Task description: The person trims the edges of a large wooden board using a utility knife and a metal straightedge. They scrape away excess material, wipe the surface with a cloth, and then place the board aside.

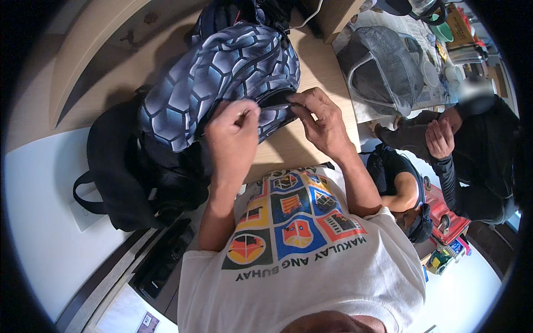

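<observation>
A backpack (222, 72) with a grey, black and blue hexagon pattern lies on a light wooden desk (316, 61). On its near right side a pocket gapes, dark inside. My right hand (325, 123) pinches the rim of that pocket at its right end. At the pocket's left end is my left hand (233, 133), slightly blurred, with its fingers curled together against the bag. Whatever the left fingers may hold is hidden. Black straps and a black padded part (119, 166) hang off the desk's near left edge.
Right of the desk, a grey bag (383, 69) lies on a cluttered table with cups and a green bowl (441, 30). Two people sit or crouch at the right, one in dark clothes (483, 150). A red suitcase (444, 208) lies beyond them. A wooden panel borders the desk's left.
</observation>
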Demonstrator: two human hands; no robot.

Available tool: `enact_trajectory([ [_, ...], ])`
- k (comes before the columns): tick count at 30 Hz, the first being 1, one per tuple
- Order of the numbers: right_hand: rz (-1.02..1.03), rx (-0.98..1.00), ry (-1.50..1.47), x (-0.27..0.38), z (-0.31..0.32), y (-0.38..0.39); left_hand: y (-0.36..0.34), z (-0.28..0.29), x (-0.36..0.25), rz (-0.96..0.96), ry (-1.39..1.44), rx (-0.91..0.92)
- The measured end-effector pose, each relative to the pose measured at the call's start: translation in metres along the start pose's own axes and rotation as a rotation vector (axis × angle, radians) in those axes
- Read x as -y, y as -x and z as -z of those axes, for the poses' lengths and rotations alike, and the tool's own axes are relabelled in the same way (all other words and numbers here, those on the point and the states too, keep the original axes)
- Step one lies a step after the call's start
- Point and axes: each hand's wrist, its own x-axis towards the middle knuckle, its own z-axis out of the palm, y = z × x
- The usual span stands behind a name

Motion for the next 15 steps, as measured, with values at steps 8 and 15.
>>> enact_trajectory([
  [8,0.069,0.189,0.056,-0.001,0.019,0.032,0.057,0.048,0.011,0.311,0.124,-0.111],
  [15,0.040,0.195,0.079,0.002,0.025,0.045,0.063,0.043,0.021,0.260,0.149,-0.050],
])
